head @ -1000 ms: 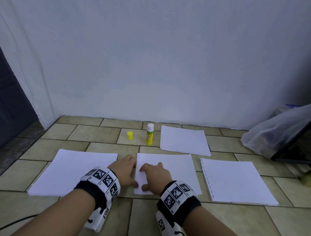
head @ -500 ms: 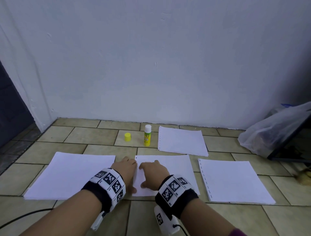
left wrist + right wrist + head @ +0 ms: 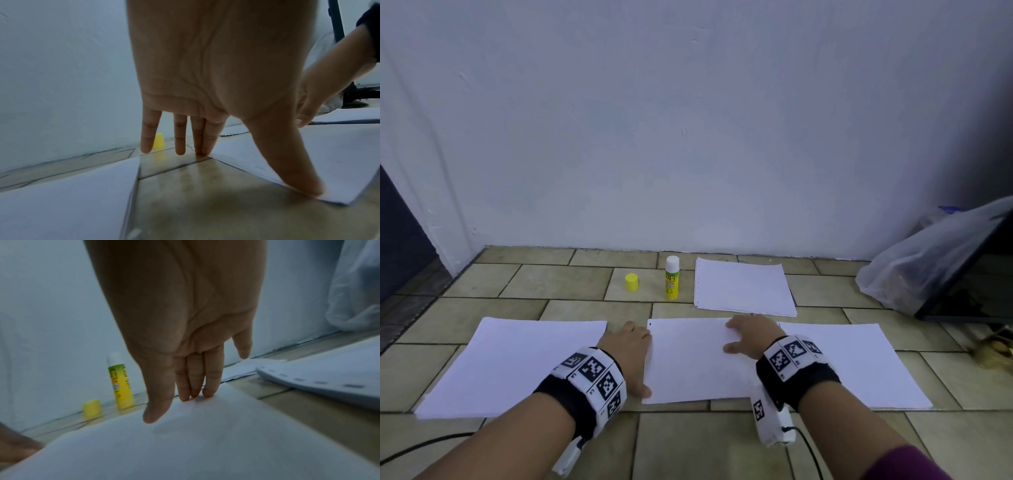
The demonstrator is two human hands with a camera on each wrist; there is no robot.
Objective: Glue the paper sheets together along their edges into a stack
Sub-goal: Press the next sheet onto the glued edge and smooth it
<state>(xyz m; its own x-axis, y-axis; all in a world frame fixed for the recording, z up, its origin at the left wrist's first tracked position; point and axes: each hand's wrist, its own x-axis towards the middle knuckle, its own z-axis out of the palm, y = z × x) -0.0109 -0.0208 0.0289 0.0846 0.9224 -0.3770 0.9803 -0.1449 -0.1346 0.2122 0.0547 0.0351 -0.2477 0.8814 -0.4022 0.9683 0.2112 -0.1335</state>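
Lying at the lower left of the head view, the left paper pile (image 3: 513, 363) rests flat on the tiled floor (image 3: 571, 284). Beside it, the left hand (image 3: 630, 353) has straight, spread fingers (image 3: 180, 138), and its thumb presses the left edge of the middle sheet (image 3: 695, 363). Above centre stand the yellow cap (image 3: 631, 282) and the uncapped glue stick (image 3: 672, 277), then the far pile (image 3: 743, 287). The right hand (image 3: 751, 337) presses flat, straight fingers (image 3: 195, 382) on the middle sheet. The right pile (image 3: 859, 363) lies at the lower right.
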